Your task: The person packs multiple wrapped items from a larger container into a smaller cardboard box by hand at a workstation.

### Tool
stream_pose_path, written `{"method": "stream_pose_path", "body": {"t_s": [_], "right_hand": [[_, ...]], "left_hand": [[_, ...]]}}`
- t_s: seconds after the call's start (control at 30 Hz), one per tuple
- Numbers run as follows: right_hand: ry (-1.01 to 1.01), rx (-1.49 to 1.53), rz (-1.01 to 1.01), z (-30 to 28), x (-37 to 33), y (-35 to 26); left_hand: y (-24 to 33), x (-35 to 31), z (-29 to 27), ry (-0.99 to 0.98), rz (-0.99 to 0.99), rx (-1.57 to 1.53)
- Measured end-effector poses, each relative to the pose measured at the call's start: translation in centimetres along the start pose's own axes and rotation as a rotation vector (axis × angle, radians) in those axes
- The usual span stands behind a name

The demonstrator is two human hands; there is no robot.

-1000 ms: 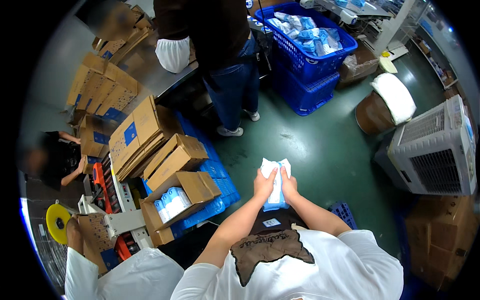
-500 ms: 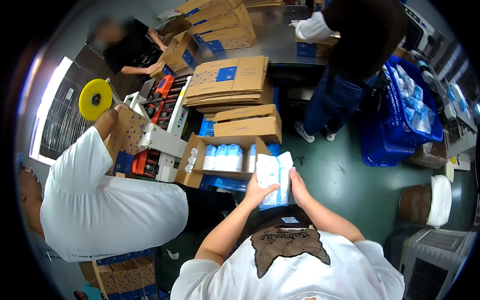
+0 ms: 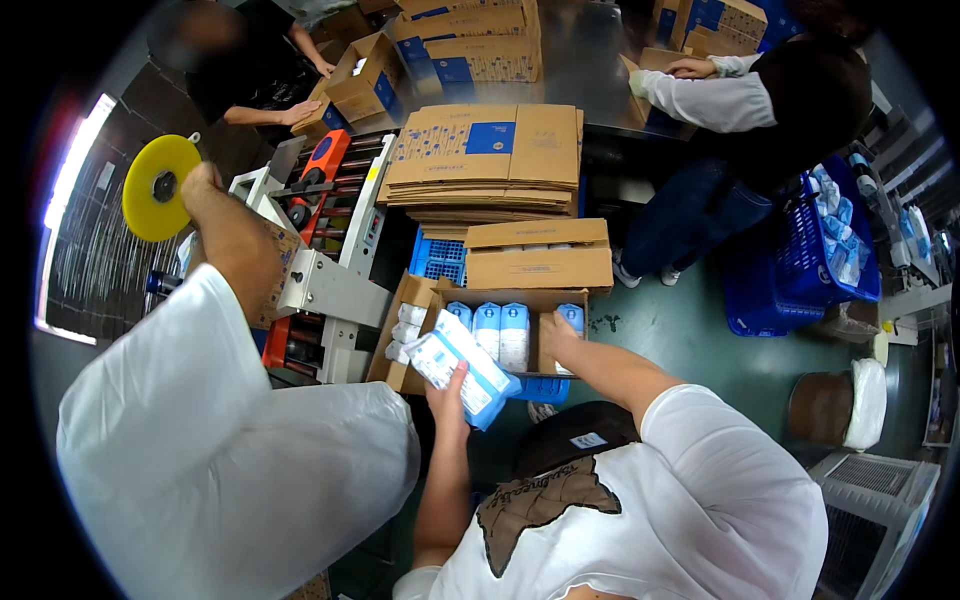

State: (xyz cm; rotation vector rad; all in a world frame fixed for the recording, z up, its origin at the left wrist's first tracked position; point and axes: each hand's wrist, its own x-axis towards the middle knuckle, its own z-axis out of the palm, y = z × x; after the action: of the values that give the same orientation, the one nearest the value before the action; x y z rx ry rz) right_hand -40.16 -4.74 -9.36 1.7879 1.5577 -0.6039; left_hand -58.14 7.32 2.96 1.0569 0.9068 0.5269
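Note:
My left hand [image 3: 447, 398] is closed on a white and blue soft packet [image 3: 438, 350], holding it tilted over the front left part of an open cardboard carton [image 3: 415, 291]. Its thumb lies across the packet's face. Inside the carton, several similar blue-topped packets [image 3: 514, 335] stand upright in a row. My right hand [image 3: 556, 338] reaches into the carton's right side, in the gap between that row and another packet [image 3: 571, 317] at the right end. Its fingertips are hidden, so I cannot tell what they touch.
Behind the carton are a closed-flap carton [image 3: 540, 268] and a stack of flattened cartons [image 3: 440, 185]. A carton-sealing machine [image 3: 330, 275] and a white-shirted co-worker [image 3: 240, 480] are at left. Blue baskets [image 3: 800, 285] stand at right, near another person [image 3: 800, 110].
Both hands held the packet before; now only my left hand has it, farther left. My right hand has let go and gone into the carton. The white-shirted co-worker appears closer.

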Motion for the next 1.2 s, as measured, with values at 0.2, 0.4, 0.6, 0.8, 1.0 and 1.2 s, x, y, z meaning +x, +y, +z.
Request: {"method": "stream_pose_path", "body": {"t_s": [0.2, 0.4, 0.6, 0.8, 1.0, 1.2], "right_hand": [[-0.064, 0.317, -0.084, 8.5, 9.9, 0.5], [0.094, 0.267, -0.299, -0.1, 1.7, 4.4], [0.271, 0.189, -0.274, 3.2, 4.4, 3.4], [0.49, 0.167, -0.453, -1.9, -2.2, 6.6], [1.107, 1.06, -0.137, -1.1, -16.0, 11.5], [1.371, 2.356, 0.384, 5.4, -22.4, 9.6]], "left_hand": [[-2.6, 0.9, 0.4, 0.013, -0.068, -0.047], [-4.1, 0.4, -1.2, 0.085, -0.014, -0.028], [-3.7, 0.1, 0.4, 0.107, -0.006, -0.024], [-1.7, 0.5, 1.5, 0.071, 0.031, 0.021], [-0.3, 4.2, 5.1, -0.054, 0.071, 0.021], [-8.9, 2.7, 11.2, 0.023, 0.429, 0.535]]}}
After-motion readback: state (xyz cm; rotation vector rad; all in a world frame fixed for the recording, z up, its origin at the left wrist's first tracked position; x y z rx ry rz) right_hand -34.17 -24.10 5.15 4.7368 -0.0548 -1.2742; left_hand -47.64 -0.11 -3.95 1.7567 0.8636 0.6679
